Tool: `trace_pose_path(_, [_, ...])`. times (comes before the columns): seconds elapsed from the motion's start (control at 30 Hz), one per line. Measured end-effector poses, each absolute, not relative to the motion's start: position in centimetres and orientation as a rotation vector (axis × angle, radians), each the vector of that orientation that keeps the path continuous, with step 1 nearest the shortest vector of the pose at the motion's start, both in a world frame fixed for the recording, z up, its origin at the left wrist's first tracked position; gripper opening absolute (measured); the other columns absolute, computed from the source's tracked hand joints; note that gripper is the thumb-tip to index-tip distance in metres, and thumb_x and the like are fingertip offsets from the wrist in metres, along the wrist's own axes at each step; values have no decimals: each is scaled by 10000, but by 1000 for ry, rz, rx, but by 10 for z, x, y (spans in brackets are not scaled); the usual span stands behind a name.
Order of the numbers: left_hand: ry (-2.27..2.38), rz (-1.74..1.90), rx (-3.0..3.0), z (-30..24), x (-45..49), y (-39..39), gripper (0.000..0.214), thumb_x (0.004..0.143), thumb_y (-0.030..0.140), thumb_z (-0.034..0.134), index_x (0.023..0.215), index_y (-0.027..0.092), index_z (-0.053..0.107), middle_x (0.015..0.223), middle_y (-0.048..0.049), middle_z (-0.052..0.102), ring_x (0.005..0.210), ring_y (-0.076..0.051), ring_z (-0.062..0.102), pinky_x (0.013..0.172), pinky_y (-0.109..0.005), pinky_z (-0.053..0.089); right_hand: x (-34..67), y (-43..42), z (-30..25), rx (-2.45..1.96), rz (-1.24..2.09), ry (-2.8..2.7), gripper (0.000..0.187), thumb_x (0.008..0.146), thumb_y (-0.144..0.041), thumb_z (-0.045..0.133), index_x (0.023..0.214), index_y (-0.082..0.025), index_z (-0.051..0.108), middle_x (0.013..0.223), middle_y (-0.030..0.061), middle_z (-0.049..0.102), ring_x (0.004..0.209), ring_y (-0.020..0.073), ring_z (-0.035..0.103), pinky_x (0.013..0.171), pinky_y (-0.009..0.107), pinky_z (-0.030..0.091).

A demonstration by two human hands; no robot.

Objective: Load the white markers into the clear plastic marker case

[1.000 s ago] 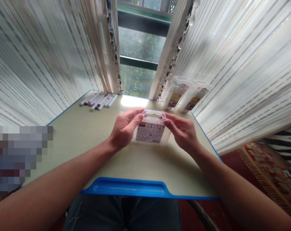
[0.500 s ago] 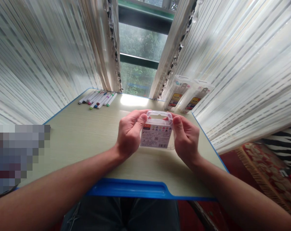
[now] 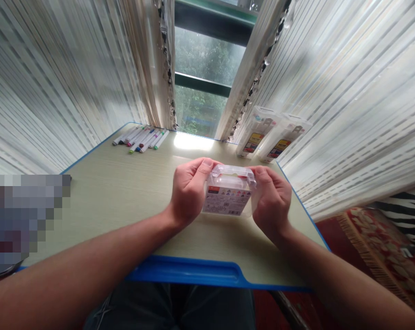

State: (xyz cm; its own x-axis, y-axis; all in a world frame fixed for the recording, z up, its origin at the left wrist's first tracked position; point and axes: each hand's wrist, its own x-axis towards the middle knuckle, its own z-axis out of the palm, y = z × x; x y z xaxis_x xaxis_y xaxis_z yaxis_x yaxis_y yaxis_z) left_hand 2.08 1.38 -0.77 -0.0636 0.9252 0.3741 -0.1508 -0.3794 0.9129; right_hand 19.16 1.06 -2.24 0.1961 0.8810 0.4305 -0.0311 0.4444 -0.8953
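A clear plastic marker case (image 3: 228, 195) with a carry handle and a printed label stands upright near the middle of the pale wooden desk (image 3: 125, 192). My left hand (image 3: 188, 192) wraps round its left side, with the thumb up at the lid. My right hand (image 3: 272, 199) clasps its right side, fingers curled over the top corner. Both hands press on the case from opposite sides.
Several loose markers (image 3: 142, 139) lie in a row at the desk's far left corner. Two more clear marker cases (image 3: 272, 137) lean against the striped curtain at the far right. A blue pencil groove (image 3: 187, 272) runs along the near edge. A patterned rug (image 3: 379, 250) lies to the right.
Both hands have closed more tightly round the case and drawn it slightly toward me and to the right. The markers and the other cases have not moved.
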Motion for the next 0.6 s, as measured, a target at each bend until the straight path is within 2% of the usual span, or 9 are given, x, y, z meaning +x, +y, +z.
trace_pose_path(0.13, [864, 1623, 1374, -7, 20, 13, 153, 925, 209, 579, 935, 162, 725, 699, 7, 613, 621, -147, 513, 569, -271, 382, 191, 7, -15, -919, 931, -1117, 163, 855, -255, 641, 859, -228, 802, 705, 10, 682, 592, 167, 550, 523, 284, 384])
trace_pose_path(0.23, [824, 1641, 1428, -9, 18, 14, 168, 890, 134, 537, 966, 189, 677, 681, 29, 564, 597, -143, 502, 549, -269, 372, 192, 4, -12, -914, 995, -1102, 212, 786, -206, 622, 873, -234, 813, 740, 25, 699, 603, 177, 555, 528, 292, 378])
trace_pose_path(0.3, [839, 1616, 1472, -10, 17, 16, 175, 897, 133, 516, 955, 196, 669, 676, 29, 572, 584, -145, 507, 544, -273, 370, 193, 3, -11, -897, 1027, -1122, 208, 790, -200, 620, 848, -237, 816, 760, 35, 711, 633, 189, 573, 547, 301, 390])
trace_pose_path(0.47, [986, 1588, 1567, -16, 10, 29, 122, 978, 280, 565, 960, 200, 655, 782, 3, 636, 689, -164, 569, 626, -282, 408, 195, 0, -15, -846, 1108, -1219, 181, 882, -253, 649, 895, -245, 829, 781, 32, 722, 680, 201, 581, 593, 312, 386])
trace_pose_path(0.53, [1068, 1588, 1575, -19, 6, 36, 240, 1025, 403, 548, 947, 199, 646, 810, -7, 638, 732, -174, 573, 661, -289, 411, 194, -1, -16, -820, 1120, -1293, 160, 911, -283, 679, 960, -252, 828, 814, 24, 723, 712, 203, 577, 622, 313, 390])
trace_pose_path(0.6, [1123, 1566, 1583, -22, 4, 42, 371, 1052, 513, 491, 911, 201, 633, 739, 5, 592, 682, -175, 542, 632, -295, 384, 193, -2, -16, -797, 1141, -1382, 157, 925, -310, 708, 1016, -254, 824, 876, 24, 724, 761, 206, 582, 657, 314, 405])
